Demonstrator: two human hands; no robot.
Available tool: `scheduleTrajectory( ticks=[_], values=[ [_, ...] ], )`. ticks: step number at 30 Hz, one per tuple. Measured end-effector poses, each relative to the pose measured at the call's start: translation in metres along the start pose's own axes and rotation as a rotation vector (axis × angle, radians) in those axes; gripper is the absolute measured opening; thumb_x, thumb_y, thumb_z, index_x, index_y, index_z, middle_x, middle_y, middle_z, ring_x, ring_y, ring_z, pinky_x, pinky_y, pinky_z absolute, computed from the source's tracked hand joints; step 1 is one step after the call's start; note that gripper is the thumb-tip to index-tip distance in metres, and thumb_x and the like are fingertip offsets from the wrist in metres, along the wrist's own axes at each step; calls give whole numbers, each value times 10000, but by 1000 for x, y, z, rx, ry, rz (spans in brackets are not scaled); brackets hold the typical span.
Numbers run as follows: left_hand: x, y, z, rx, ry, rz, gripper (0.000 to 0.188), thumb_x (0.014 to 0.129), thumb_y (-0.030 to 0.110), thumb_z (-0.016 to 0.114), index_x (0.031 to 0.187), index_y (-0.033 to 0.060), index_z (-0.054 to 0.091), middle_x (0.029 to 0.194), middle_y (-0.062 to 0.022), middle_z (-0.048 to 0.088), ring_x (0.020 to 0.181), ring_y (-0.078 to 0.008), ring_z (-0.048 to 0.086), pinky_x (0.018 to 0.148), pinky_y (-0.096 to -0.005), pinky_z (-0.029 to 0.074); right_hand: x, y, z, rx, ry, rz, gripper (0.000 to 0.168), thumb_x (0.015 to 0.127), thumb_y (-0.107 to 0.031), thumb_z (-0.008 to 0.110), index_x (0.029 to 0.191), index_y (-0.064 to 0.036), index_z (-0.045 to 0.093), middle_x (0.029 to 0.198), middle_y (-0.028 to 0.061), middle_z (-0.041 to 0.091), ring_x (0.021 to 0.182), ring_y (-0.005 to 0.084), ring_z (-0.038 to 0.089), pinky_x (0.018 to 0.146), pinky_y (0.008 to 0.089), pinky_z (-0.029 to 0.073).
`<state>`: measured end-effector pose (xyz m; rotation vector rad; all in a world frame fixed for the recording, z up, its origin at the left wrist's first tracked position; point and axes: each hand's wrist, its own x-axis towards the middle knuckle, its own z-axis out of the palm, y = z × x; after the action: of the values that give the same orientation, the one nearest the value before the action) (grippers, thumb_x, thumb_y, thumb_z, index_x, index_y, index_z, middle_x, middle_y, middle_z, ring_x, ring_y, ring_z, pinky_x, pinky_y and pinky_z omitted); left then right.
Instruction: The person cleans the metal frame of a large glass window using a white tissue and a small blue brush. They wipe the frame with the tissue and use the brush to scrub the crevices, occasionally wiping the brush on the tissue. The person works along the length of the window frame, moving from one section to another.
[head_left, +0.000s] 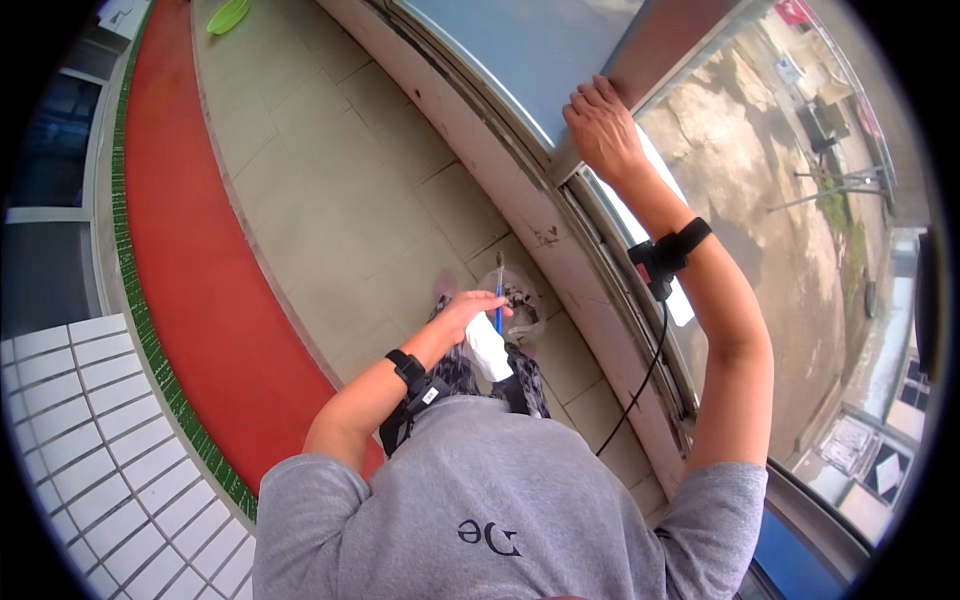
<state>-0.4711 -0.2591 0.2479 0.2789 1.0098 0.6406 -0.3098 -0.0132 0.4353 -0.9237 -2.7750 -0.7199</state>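
Observation:
In my left hand (472, 311) is a slim blue-handled tool (499, 304), its narrow dark tip pointing away from me. Whether it is a brush or a blade is too small to tell. A wad of white cloth or tissue (487, 349) hangs from the same hand. Up on the right, my right hand (602, 127) has its fingers curled against the window frame (660, 52), beside a pane of glass (517, 52). Below the tool, a clear plastic bag (534, 319) with grey scraps in it lies on the floor near my feet.
A raised sill (517, 202) with metal window tracks (600, 225) runs along my right. Grey floor tiles (322, 180) stretch ahead, with a red strip (195, 247) on the left. A green basin (227, 15) stands far off. A black cable (645, 382) hangs from my right wrist strap.

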Motion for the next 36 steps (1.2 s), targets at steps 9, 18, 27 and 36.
scheduleTrajectory(
  ticks=[9,18,27,36],
  values=[
    [-12,0,-5,-100,16,58,225,798,184,635,924,9,572,859,-97,646,693,-142,589,580,-301,506,9,-1,-1,-177,-176,-32,148,731,-144,511,745,-99,651,791,20,535,933,179,462,935,311,270],
    [-26,0,-15,-177,73,190,209,809,189,616,906,8,574,847,-95,651,663,-140,589,566,-290,500,3,1,2,-138,-98,-51,132,698,-143,514,691,-78,629,796,49,528,918,200,454,939,330,273],
    [-45,-11,-27,-258,158,224,211,797,179,638,901,15,555,846,-92,646,604,-121,569,518,-288,503,-62,-2,-28,-72,-127,-45,127,699,-124,497,688,-60,606,773,61,514,878,212,458,901,319,305],
    [-25,1,-24,-229,95,257,212,812,181,618,917,7,556,850,-102,641,609,-140,581,539,-306,525,-158,-14,-70,19,-130,-9,90,706,-110,492,624,-74,491,736,101,463,815,263,451,830,381,340]
  ],
)
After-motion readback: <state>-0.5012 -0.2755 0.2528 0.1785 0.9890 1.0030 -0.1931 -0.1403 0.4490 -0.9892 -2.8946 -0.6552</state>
